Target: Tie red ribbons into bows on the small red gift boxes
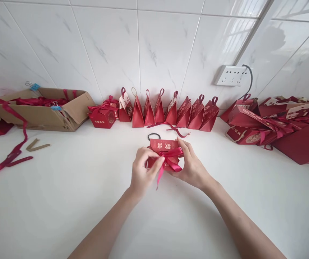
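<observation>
A small red gift box (163,146) with gold characters sits on the white counter (63,201) in the middle. A red ribbon (170,160) is tied in a bow across its front, one tail hanging down. My left hand (143,172) pinches the ribbon's left side with curled fingers. My right hand (190,165) grips the bow's right loop and the box's right end. A black hair band (154,135) lies just behind the box.
A row of several red gift boxes (170,111) stands against the tiled wall. A cardboard carton (41,108) with ribbons sits far left, loose red ribbon (11,154) trailing from it. A pile of flat red boxes (278,122) fills the right. A wall socket (231,75) is above.
</observation>
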### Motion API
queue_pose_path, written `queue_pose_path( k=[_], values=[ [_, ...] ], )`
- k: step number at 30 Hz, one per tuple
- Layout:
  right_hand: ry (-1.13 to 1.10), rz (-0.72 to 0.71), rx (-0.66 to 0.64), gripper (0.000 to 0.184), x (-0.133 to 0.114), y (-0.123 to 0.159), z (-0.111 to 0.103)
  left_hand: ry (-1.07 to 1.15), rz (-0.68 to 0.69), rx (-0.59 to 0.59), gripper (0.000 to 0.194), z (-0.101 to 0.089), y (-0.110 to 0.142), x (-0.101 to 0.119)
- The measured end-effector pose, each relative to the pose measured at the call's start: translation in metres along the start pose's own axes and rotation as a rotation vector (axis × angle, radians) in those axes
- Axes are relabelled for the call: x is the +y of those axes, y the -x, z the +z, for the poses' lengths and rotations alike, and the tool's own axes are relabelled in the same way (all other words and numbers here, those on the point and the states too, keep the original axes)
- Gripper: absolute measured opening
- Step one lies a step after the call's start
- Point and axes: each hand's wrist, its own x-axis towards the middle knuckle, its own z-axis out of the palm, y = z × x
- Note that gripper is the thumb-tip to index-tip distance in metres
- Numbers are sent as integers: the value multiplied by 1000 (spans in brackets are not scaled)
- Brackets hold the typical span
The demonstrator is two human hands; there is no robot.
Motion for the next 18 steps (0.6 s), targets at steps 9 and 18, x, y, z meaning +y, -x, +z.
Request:
queue_pose_path(
  k=[9,18],
  values=[
    [-97,-115,119,96,1,0,6,-353,588,22,14,10,9,-8],
    [-88,-128,136,93,2,0,7,-169,453,115,12,6,8,-4]
  ],
)
